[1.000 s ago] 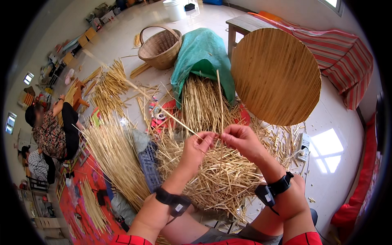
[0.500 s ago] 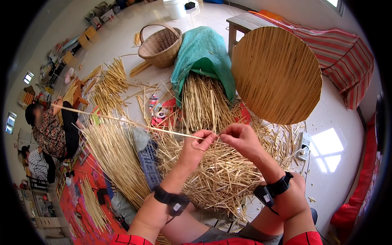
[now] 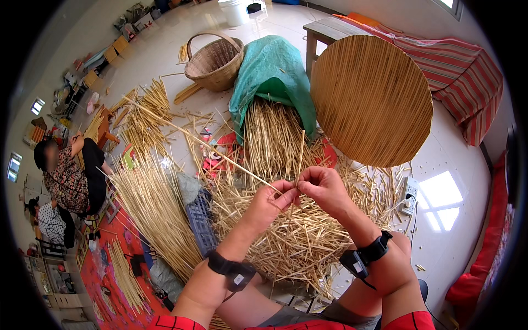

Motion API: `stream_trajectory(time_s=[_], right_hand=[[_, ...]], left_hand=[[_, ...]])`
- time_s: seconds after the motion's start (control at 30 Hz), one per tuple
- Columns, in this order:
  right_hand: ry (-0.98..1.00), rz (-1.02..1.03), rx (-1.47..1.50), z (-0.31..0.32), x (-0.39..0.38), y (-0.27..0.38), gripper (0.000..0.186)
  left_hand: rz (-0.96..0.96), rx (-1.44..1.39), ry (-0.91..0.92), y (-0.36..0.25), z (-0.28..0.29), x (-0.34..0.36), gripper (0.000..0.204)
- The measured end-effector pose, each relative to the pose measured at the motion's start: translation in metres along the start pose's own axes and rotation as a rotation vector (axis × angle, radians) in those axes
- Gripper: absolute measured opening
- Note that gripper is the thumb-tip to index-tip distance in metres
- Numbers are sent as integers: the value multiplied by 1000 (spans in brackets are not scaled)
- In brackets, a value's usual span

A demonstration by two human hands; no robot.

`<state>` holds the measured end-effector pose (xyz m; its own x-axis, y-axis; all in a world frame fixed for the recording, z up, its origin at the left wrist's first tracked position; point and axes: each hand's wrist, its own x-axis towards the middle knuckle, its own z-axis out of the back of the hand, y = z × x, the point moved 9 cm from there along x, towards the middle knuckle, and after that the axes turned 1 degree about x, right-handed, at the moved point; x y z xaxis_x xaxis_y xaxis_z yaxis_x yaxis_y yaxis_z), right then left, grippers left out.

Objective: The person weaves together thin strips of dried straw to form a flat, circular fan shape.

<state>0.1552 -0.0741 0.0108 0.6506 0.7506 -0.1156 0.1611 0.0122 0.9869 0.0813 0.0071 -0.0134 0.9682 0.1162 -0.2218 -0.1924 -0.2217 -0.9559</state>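
My left hand [image 3: 268,203] is closed on a long pale straw stalk [image 3: 231,161] that slants away to the far left. Pressed up against its fingertips, my right hand [image 3: 325,188] pinches a shorter piece of straw [image 3: 301,154], which points up and away from me. Where the two pieces meet is hidden by my fingers. Beneath both hands spreads a loose heap of broken straw [image 3: 302,242]. Past them, a green woven sack [image 3: 269,60] lies with a thick bundle of stalks [image 3: 275,132] showing at its mouth.
Long stalks [image 3: 154,203] lie left, beside a blue plastic crate [image 3: 201,220]. A wicker basket [image 3: 214,66] stands beyond. On the right, a round stalk panel [image 3: 374,102] leans by a wooden bench [image 3: 330,27]; a power strip [image 3: 410,195] lies nearer. Two people [image 3: 69,181] sit far left.
The long stalk's far end has swung away from me and to the right. A shorter straw piece now sticks up from my right fingers. Both hands have come closer together.
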Motion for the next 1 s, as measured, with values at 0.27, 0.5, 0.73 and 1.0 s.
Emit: stream_trajectory(time_s=[0.27,0.5,0.73,1.0], right_hand=[[-3,-18,59,-2,0,0,5],[-62,51,-101,2,3,-10,9],[-48,63,-349,-8,-3,-8,13],[-100,145,-384,-11,-4,-9,15]], left_hand=[[6,-5,-8,-1,0,0,12],[-82,-35,-243,-3,23,3,13],[-108,-26,-243,-9,23,2,16],[-137,-11,-379,-8,37,1,15]])
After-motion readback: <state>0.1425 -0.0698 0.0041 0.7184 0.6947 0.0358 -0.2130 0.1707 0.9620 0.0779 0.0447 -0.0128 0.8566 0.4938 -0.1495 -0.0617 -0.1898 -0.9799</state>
